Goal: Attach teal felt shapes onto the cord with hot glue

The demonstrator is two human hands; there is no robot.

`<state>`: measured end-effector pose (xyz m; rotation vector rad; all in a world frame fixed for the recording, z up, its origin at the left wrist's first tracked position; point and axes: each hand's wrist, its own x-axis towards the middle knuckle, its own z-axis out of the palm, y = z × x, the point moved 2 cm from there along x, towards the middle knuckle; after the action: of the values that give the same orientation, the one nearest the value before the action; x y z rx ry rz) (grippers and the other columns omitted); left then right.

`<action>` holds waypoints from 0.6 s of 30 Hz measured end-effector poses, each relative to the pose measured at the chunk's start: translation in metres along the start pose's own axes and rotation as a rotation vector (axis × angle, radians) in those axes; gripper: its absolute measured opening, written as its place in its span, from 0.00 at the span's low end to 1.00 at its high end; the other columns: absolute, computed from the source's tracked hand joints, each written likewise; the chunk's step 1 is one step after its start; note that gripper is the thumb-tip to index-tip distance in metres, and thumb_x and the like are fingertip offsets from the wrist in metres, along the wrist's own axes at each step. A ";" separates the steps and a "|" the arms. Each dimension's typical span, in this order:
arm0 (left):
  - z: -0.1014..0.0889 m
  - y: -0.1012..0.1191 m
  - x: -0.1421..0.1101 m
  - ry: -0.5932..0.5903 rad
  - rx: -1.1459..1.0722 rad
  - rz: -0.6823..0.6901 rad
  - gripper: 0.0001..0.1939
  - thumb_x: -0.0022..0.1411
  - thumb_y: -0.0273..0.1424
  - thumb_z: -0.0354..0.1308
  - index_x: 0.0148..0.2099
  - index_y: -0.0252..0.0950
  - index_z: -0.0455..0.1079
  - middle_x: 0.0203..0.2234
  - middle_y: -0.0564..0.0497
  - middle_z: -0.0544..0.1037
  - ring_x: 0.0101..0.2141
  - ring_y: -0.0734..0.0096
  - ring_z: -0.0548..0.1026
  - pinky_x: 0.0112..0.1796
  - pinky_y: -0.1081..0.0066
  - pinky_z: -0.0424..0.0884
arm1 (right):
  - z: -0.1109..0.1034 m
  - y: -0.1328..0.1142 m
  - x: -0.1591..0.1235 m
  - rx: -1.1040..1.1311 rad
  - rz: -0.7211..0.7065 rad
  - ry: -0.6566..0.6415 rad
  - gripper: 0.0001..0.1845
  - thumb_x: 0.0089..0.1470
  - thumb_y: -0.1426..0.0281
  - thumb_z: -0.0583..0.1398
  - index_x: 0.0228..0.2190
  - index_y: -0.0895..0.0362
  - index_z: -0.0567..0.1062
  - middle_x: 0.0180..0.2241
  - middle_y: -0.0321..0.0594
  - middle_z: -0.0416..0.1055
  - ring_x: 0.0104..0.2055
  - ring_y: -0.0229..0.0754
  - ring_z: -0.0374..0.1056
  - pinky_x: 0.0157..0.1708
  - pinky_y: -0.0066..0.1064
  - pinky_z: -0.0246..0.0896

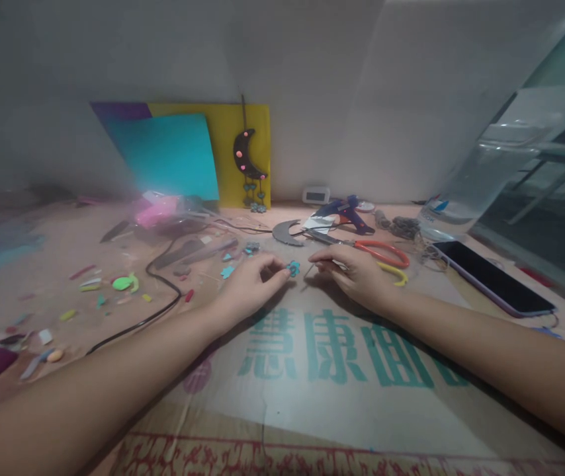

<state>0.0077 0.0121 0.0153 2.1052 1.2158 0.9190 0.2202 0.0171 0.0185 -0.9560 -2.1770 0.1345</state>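
My left hand [251, 284] rests on the cardboard sheet [312, 377], its fingertips pinched on a small teal foam flower [293, 268]. My right hand [352, 272] lies just right of the flower, fingers curled and pinched on a thin pin or needle that I can barely make out. Both hands are close together near the middle of the work surface. Orange-handled scissors [379, 251] lie just behind my right hand. A grey foam crescent [286, 233] lies farther back.
A blue glue gun [345, 213] and its black cord [163, 291] lie at the back. Coloured foam sheets [173, 155] with a hanging moon ornament [247, 155] lean on the wall. A phone [493, 277] lies right. Foam scraps [124, 283] are scattered left.
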 end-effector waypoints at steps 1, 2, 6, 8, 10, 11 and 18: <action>0.000 0.000 0.000 0.001 0.008 -0.004 0.11 0.62 0.36 0.54 0.34 0.35 0.72 0.32 0.48 0.78 0.35 0.64 0.74 0.36 0.68 0.65 | 0.000 0.000 0.000 -0.011 -0.012 -0.005 0.09 0.60 0.72 0.56 0.39 0.55 0.77 0.36 0.42 0.78 0.38 0.42 0.73 0.39 0.32 0.66; 0.000 0.000 0.000 0.006 0.013 -0.006 0.11 0.62 0.36 0.54 0.34 0.36 0.72 0.32 0.49 0.78 0.35 0.64 0.74 0.36 0.69 0.65 | 0.000 0.000 0.001 -0.020 -0.021 -0.014 0.09 0.60 0.72 0.56 0.39 0.55 0.77 0.36 0.42 0.78 0.38 0.42 0.73 0.39 0.32 0.66; -0.001 0.001 0.000 0.009 0.023 0.011 0.11 0.63 0.36 0.53 0.34 0.36 0.72 0.31 0.50 0.78 0.35 0.65 0.73 0.36 0.69 0.65 | 0.001 -0.003 0.003 -0.032 -0.041 -0.054 0.10 0.61 0.71 0.55 0.38 0.56 0.77 0.35 0.43 0.77 0.38 0.43 0.72 0.38 0.33 0.66; -0.001 0.001 0.000 0.010 0.027 0.015 0.11 0.63 0.36 0.53 0.34 0.36 0.72 0.31 0.50 0.78 0.34 0.65 0.73 0.35 0.69 0.65 | 0.001 -0.004 0.003 -0.035 -0.038 -0.054 0.10 0.61 0.71 0.55 0.38 0.56 0.77 0.35 0.44 0.77 0.38 0.44 0.72 0.39 0.34 0.66; -0.001 0.001 0.000 0.017 0.029 0.017 0.11 0.63 0.36 0.53 0.33 0.36 0.72 0.31 0.50 0.78 0.34 0.65 0.74 0.35 0.70 0.65 | 0.001 -0.005 0.004 -0.038 -0.035 -0.056 0.09 0.61 0.71 0.56 0.38 0.56 0.77 0.35 0.44 0.78 0.38 0.44 0.72 0.39 0.34 0.66; -0.001 0.001 -0.001 0.021 0.031 0.021 0.11 0.63 0.37 0.53 0.33 0.36 0.72 0.31 0.50 0.78 0.34 0.65 0.73 0.35 0.70 0.65 | 0.001 -0.005 0.004 -0.040 -0.037 -0.058 0.09 0.61 0.70 0.56 0.38 0.56 0.77 0.35 0.44 0.78 0.38 0.44 0.72 0.39 0.34 0.66; 0.000 -0.001 0.001 0.018 0.038 0.025 0.11 0.62 0.36 0.54 0.32 0.36 0.70 0.30 0.50 0.77 0.33 0.66 0.73 0.34 0.70 0.64 | 0.002 -0.004 0.004 -0.035 -0.072 -0.115 0.10 0.62 0.69 0.56 0.40 0.58 0.77 0.36 0.44 0.77 0.39 0.43 0.71 0.40 0.34 0.65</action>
<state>0.0077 0.0132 0.0149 2.1509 1.2281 0.9345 0.2151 0.0173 0.0208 -0.9072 -2.3235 0.1204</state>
